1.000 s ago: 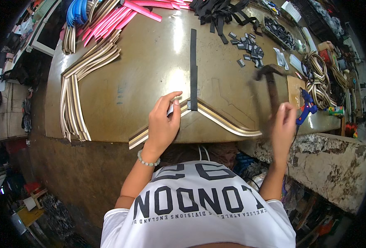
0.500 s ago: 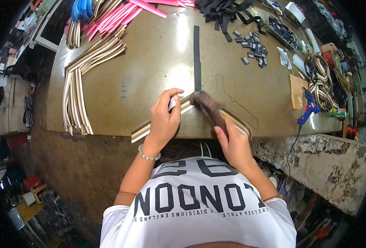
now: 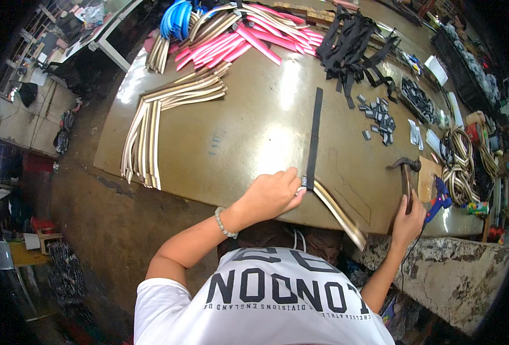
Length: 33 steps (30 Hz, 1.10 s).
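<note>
My left hand [image 3: 270, 195] presses down on the end of a beige striped strap [image 3: 338, 211] at the near edge of the brown worktable [image 3: 237, 138]. A black strap [image 3: 313, 138] runs from that spot away across the table, its near end meeting the beige strap by my fingertips. My right hand [image 3: 408, 219] is out to the right, closed round the handle of a hammer [image 3: 406, 172] whose head rests on the table.
Beige straps [image 3: 151, 129] lie in a bent bundle at the left. Pink strips [image 3: 231, 43], blue pieces [image 3: 176, 14] and black straps [image 3: 352, 46] lie at the far side. Small dark buckles [image 3: 381, 118], coiled rope [image 3: 461, 167] and a blue glue gun [image 3: 440, 198] sit right.
My right hand swung the hammer in onto the strap joint, then moved back out to the right and set the hammer down on the table. My left hand stayed on the strap.
</note>
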Each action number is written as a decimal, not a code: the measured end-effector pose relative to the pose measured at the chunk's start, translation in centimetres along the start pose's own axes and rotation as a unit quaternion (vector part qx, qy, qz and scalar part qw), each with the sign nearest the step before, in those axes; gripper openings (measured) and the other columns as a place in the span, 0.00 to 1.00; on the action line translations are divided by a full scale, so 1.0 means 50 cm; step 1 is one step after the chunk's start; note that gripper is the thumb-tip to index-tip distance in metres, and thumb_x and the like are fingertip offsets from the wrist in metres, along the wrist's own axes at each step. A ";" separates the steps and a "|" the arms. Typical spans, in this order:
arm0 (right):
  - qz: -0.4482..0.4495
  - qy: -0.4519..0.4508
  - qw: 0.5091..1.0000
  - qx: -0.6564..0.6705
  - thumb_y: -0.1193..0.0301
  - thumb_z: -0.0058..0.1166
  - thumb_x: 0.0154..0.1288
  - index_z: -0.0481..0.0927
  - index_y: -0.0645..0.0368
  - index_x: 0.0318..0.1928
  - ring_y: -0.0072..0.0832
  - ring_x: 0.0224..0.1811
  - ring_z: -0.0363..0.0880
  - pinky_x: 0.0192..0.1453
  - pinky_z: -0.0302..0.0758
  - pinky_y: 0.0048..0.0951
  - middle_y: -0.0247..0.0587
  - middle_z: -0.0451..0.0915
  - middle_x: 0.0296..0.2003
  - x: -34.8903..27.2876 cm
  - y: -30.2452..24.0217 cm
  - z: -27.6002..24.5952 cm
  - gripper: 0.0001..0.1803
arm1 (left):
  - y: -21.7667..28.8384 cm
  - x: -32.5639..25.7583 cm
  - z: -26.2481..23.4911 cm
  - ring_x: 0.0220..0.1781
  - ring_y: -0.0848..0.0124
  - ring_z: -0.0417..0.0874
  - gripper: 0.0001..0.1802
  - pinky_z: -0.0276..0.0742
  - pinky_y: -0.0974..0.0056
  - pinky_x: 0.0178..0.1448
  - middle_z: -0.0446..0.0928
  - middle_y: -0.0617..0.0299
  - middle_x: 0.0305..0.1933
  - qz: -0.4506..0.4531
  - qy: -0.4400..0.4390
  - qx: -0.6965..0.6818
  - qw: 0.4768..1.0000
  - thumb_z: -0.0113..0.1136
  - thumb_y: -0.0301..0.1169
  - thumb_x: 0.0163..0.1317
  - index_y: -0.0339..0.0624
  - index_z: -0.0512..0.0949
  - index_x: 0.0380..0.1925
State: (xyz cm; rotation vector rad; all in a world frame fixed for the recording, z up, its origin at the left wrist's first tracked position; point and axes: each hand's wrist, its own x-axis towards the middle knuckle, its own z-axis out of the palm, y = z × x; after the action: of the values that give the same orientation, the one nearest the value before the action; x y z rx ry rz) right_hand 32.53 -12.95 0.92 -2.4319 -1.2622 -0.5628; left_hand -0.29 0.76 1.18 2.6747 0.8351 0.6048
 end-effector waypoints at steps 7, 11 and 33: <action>0.022 -0.418 0.582 0.697 0.54 0.38 0.79 0.74 0.66 0.58 0.23 0.44 0.74 0.52 0.71 0.26 0.37 0.78 0.44 -0.012 -0.258 -0.006 0.27 | 0.068 0.054 0.016 0.24 0.78 0.71 0.17 0.68 0.67 0.28 0.73 0.60 0.21 -0.160 0.122 -0.490 0.848 0.47 0.40 0.75 0.37 0.74 0.35; 0.122 -0.424 0.608 0.660 0.67 0.54 0.73 0.78 0.63 0.42 0.13 0.32 0.70 0.38 0.69 0.19 0.27 0.77 0.31 0.010 -0.337 0.011 0.11 | 0.087 0.035 0.020 0.21 0.74 0.69 0.25 0.67 0.66 0.28 0.70 0.63 0.19 -0.273 -0.031 -0.507 0.817 0.41 0.45 0.77 0.37 0.74 0.29; -0.060 -0.422 0.576 0.697 0.68 0.69 0.54 0.77 0.55 0.55 0.31 0.69 0.62 0.70 0.61 0.39 0.44 0.63 0.69 0.117 -0.336 0.035 0.27 | 0.015 0.067 -0.005 0.36 0.59 0.81 0.10 0.76 0.55 0.37 0.76 0.57 0.33 -0.191 0.108 -0.049 0.975 0.58 0.38 0.67 0.43 0.79 0.35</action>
State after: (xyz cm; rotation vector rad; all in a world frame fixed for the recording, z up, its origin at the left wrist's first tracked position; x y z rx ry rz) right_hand 22.00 1.08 4.24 -1.0441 -1.2542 1.3255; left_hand 2.46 2.16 2.71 2.2983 1.3003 0.8200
